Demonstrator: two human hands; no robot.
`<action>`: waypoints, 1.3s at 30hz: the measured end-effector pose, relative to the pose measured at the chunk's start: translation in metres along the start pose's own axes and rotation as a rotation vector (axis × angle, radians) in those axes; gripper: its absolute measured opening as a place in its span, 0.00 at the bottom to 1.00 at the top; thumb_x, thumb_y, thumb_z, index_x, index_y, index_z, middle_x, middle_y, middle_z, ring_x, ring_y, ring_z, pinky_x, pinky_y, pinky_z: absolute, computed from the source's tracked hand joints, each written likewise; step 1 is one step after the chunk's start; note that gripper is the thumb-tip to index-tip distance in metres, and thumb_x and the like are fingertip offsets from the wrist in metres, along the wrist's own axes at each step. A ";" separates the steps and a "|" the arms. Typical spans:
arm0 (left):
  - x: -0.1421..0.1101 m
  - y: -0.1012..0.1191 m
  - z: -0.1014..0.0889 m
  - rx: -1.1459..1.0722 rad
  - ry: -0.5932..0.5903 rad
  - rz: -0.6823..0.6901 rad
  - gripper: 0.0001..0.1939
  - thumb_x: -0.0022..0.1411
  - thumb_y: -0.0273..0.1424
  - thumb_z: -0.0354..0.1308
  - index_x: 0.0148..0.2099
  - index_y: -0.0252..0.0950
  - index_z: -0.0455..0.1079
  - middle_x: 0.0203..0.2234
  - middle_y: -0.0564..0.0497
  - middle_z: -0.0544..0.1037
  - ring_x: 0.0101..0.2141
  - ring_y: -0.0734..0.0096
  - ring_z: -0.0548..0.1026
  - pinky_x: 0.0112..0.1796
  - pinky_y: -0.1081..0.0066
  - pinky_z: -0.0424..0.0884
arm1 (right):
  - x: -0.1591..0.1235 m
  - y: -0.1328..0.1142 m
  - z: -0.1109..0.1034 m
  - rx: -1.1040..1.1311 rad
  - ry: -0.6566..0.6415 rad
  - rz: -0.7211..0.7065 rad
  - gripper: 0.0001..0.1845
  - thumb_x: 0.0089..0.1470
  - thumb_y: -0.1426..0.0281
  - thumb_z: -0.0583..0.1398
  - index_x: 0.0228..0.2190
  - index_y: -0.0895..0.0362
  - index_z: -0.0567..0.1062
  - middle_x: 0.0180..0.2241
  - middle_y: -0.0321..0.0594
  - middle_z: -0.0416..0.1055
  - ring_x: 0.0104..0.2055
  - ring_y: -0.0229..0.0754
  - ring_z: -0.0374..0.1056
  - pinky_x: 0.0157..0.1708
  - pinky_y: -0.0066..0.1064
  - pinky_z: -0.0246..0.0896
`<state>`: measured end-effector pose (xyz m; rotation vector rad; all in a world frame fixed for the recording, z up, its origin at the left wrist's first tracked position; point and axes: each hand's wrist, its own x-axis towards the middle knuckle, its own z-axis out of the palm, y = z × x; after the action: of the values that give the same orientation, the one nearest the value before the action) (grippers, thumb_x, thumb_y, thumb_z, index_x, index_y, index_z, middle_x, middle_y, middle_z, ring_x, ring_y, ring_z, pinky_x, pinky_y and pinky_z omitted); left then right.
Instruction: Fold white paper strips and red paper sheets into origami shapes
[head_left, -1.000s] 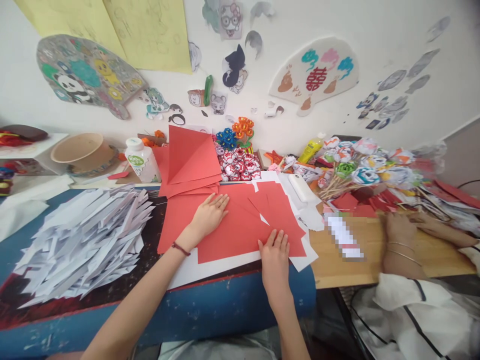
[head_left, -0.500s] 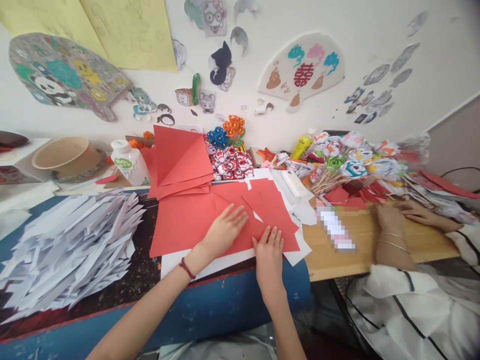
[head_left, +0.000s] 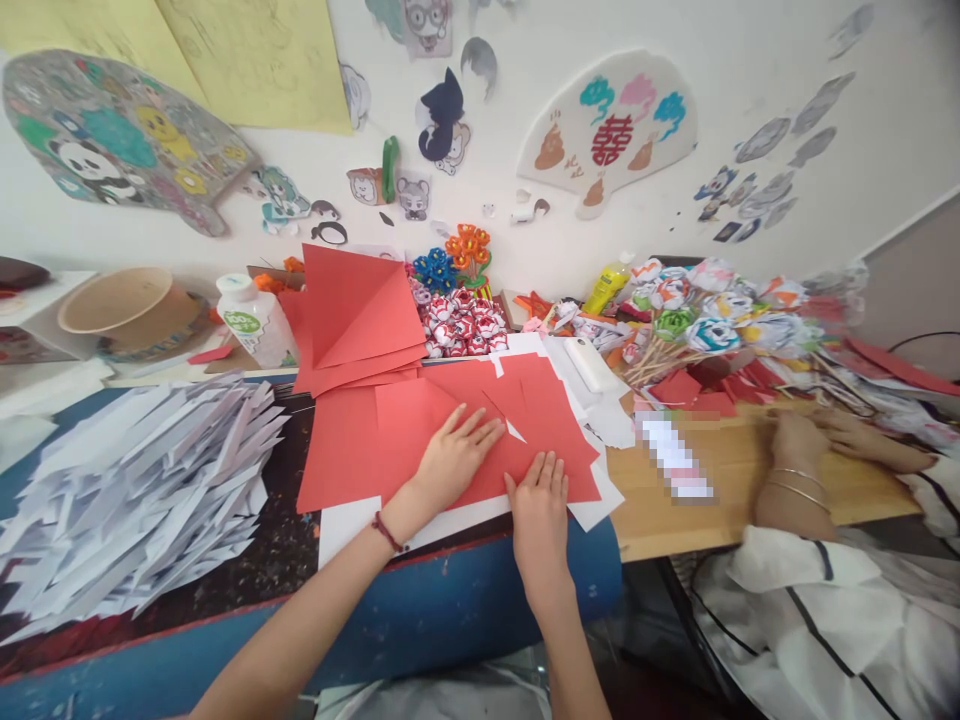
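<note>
Red paper sheets (head_left: 341,450) lie spread in front of me over white paper (head_left: 349,530), with a few slits and cuts toward their right side. My left hand (head_left: 456,460), a dark red cord at its wrist, rests flat on the red paper near its middle, fingers stretched out. Close by on the right, my right hand (head_left: 538,500) lies with its fingers flat on the lower edge of the same paper. Neither hand grips anything. Behind the sheets stands a stack of folded red paper (head_left: 364,310).
A big heap of folded white paper strips (head_left: 142,490) covers the table's left part. At the back are a white bottle (head_left: 257,322), a round tub (head_left: 135,305) and paper flowers (head_left: 465,325). To the right, a co-worker's hands (head_left: 802,445) are over a wooden table (head_left: 675,525).
My left hand has slid right across the red paper, closer to my right hand. My right hand stays at the lower edge. The view has shifted slightly to the right.
</note>
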<state>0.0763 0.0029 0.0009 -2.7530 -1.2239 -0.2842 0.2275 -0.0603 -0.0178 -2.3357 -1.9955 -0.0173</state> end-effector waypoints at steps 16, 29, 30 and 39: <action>-0.022 -0.067 0.003 0.129 0.059 -0.311 0.27 0.67 0.20 0.38 0.66 0.24 0.59 0.60 0.36 0.68 0.63 0.55 0.61 0.64 0.52 0.50 | -0.001 -0.003 0.000 0.025 0.054 -0.030 0.30 0.66 0.70 0.47 0.60 0.84 0.58 0.61 0.78 0.52 0.65 0.66 0.52 0.61 0.54 0.50; -0.025 -0.071 0.004 0.129 0.067 -0.294 0.27 0.66 0.22 0.39 0.66 0.24 0.59 0.60 0.35 0.67 0.63 0.55 0.62 0.64 0.52 0.51 | 0.052 -0.095 -0.012 0.179 -0.007 -0.366 0.27 0.64 0.80 0.43 0.62 0.77 0.58 0.64 0.66 0.51 0.68 0.56 0.48 0.65 0.47 0.46; -0.025 -0.071 0.004 0.130 0.069 -0.295 0.27 0.66 0.22 0.39 0.66 0.24 0.59 0.60 0.35 0.67 0.62 0.55 0.62 0.64 0.52 0.51 | 0.048 -0.089 -0.010 0.185 0.009 -0.344 0.27 0.64 0.79 0.43 0.62 0.76 0.57 0.65 0.66 0.50 0.68 0.56 0.48 0.65 0.48 0.46; -0.024 -0.072 0.004 0.114 0.074 -0.289 0.27 0.66 0.19 0.38 0.65 0.21 0.59 0.60 0.34 0.67 0.63 0.55 0.61 0.65 0.53 0.50 | -0.008 0.021 0.005 0.089 0.157 -0.169 0.28 0.65 0.76 0.39 0.61 0.76 0.60 0.64 0.62 0.55 0.68 0.53 0.50 0.65 0.46 0.47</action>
<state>0.0079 0.0341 -0.0063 -2.4450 -1.5652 -0.3275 0.2471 -0.0713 -0.0240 -2.0389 -2.0640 -0.1146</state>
